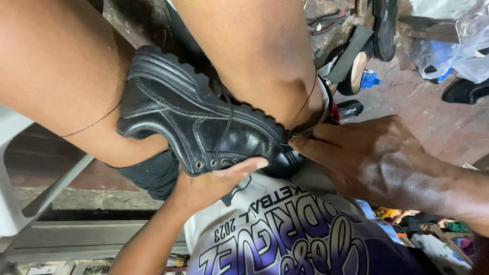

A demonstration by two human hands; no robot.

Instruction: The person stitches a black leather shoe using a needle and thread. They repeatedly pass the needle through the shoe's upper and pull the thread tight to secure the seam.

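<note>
Shoe (204, 122) first: it's a black leather lace-up with a chunky ridged sole, wedged between the person's bare knees (265, 61), lying on its side with the sole edge up and away and the lace eyelets facing down toward the body. Its long axis runs from upper left to lower right, with one end poking out past the left knee and the other tucked low on the right side. Left hand (209, 186) comes up from underneath, fingers (244, 166) curled snug around the lower edge by the eyelets, so it's holding the shoe. Right hand (377, 163) sits just right of the shoe's lower end, fingers close together and pressed against the leather there; can't tell if they pinch anything. A thin dark thread (304, 104) runs up over the right knee from that spot. Further out on the floor (433, 127): pliers (326, 21), other shoes (356, 66), plastic bags (458, 46).
</note>
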